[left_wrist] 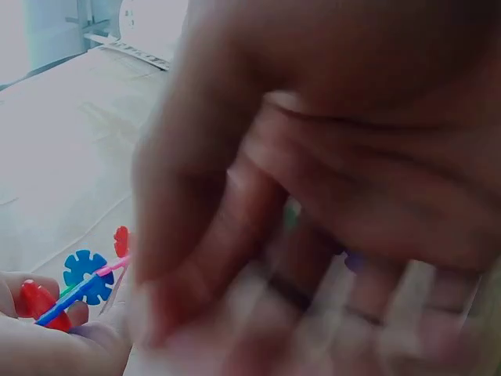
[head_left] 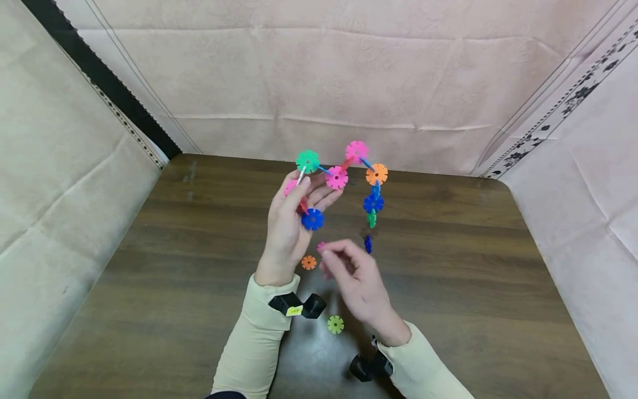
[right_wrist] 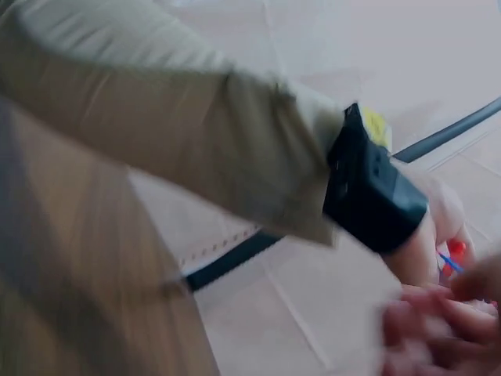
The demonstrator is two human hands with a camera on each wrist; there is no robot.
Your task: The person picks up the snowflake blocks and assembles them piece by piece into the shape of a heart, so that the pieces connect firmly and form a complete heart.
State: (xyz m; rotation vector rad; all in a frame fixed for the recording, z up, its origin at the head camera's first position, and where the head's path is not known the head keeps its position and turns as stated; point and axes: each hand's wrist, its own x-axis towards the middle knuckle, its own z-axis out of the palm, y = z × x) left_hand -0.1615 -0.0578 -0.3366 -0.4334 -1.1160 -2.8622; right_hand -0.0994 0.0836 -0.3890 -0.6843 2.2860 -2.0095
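Left hand (head_left: 289,221) grips toy chain (head_left: 344,177) of discs. Right hand (head_left: 356,277) pinches pink disc (head_left: 321,246). Yellow label (head_left: 294,311) on wrist camera, writing unreadable.

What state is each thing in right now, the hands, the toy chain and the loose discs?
Left hand: raised, gripping the toy chain.
Toy chain: discs joined by sticks, held above the table.
Right hand: pinching a small pink piece.
Orange disc: loose, flat on the table.
Green disc: loose, flat on the table.
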